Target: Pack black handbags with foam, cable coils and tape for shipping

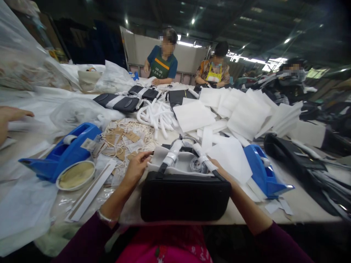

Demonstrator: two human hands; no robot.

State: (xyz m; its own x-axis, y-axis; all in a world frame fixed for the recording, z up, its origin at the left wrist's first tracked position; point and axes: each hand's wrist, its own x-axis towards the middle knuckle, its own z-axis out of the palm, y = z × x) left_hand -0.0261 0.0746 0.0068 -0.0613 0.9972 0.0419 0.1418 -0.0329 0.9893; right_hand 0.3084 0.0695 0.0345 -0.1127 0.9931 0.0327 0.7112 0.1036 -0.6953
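Observation:
A black handbag (pixel 185 199) stands at the table's front edge, close to my body. White foam sheet (pixel 179 162) shows in its open top, and its handles (pixel 172 155) are wrapped in white padding and clear film. My left hand (pixel 138 166) is at the bag's upper left, its fingers pinched on the edge of the white foam. On the right side, my right hand (pixel 219 170) reaches round the bag's top behind a handle, its fingers mostly hidden. A coil in clear wrap (pixel 197 165) lies inside the opening.
Blue tape dispensers (pixel 61 153) (pixel 261 170) flank the bag. Left are a bowl of paste (pixel 76 175), corded tags (pixel 123 140) and another person's hand (pixel 12 117). White foam sheets (pixel 194 115) pile up behind; black bags (pixel 117 102) lie farther off. Two people work across the table.

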